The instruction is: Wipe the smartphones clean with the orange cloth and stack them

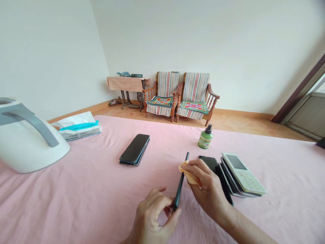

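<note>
My left hand (154, 215) grips the near end of a dark phone (179, 189), which is turned edge-on to me above the pink cloth. A folded yellow cloth (191, 178) is pinched in my right hand (209, 186) and pressed against the phone's edge near its far end. Right of that hand lies a pile of phones, topped by a white keypad phone (243, 173). A black phone (208, 163) lies partly hidden behind my right hand. Two stacked smartphones (135, 149) rest to the left, the upper screen dark.
A green spray bottle (205, 137) with a black top stands beyond my right hand. At the left are a white kettle-like appliance (30, 142) and a tissue pack (78, 127). Two wooden chairs (194, 98) and a cloth-covered sewing table (125, 84) stand by the wall.
</note>
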`<action>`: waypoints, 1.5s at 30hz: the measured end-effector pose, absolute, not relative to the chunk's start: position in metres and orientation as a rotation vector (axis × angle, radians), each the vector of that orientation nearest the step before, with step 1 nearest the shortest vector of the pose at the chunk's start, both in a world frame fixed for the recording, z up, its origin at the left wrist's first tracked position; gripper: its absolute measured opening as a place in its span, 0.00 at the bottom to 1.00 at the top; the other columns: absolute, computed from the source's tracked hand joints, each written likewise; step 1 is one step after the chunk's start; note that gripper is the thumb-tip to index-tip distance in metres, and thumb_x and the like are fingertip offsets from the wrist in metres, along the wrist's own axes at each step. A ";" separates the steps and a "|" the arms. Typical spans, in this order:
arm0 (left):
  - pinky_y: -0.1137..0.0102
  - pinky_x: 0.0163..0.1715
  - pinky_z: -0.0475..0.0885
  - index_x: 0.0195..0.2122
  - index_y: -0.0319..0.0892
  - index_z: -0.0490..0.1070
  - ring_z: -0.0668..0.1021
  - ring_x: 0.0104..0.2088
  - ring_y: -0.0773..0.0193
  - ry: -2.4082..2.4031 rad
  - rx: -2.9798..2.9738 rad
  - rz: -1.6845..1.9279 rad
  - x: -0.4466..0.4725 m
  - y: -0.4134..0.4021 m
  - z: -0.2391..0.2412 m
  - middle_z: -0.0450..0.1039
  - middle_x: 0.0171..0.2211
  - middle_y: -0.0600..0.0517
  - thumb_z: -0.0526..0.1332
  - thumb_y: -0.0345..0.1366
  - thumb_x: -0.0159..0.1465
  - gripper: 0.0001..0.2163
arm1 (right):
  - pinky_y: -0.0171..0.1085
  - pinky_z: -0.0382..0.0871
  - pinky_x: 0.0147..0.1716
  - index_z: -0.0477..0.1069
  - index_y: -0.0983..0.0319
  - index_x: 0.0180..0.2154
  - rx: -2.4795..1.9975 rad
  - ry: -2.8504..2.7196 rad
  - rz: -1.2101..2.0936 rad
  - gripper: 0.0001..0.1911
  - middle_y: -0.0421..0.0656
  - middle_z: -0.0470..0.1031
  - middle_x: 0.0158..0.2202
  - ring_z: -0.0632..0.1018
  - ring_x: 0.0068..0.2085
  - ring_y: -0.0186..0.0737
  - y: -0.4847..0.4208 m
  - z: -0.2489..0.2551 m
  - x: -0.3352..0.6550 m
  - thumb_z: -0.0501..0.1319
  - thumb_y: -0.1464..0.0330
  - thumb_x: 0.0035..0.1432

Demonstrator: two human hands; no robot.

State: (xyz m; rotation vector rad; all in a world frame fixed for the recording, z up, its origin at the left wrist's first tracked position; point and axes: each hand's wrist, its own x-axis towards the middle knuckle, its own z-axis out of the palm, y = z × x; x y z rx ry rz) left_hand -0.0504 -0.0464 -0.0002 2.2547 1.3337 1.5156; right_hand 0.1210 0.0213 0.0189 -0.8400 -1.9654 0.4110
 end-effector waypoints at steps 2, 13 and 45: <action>0.65 0.46 0.75 0.28 0.43 0.68 0.74 0.21 0.69 1.318 2.280 1.506 -0.051 -0.046 0.000 0.69 0.20 0.58 0.60 0.23 0.57 0.07 | 0.35 0.74 0.39 0.71 0.59 0.45 -0.796 -1.987 0.423 0.17 0.46 0.72 0.40 0.76 0.41 0.39 0.006 0.016 0.118 0.54 0.80 0.57; 0.65 0.46 0.74 0.27 0.43 0.65 0.72 0.21 0.70 1.346 2.347 1.534 -0.052 -0.045 -0.002 0.66 0.20 0.58 0.59 0.23 0.58 0.08 | 0.37 0.73 0.41 0.72 0.59 0.45 -0.859 -1.938 0.371 0.17 0.46 0.72 0.40 0.76 0.41 0.39 0.024 0.018 0.119 0.54 0.79 0.57; 0.69 0.39 0.75 0.24 0.43 0.63 0.76 0.25 0.66 1.578 2.262 1.303 -0.062 -0.042 -0.006 0.67 0.21 0.56 0.57 0.31 0.62 0.09 | 0.31 0.72 0.33 0.74 0.60 0.42 -0.861 -1.736 0.572 0.14 0.44 0.75 0.38 0.77 0.37 0.36 0.016 0.001 0.100 0.56 0.77 0.57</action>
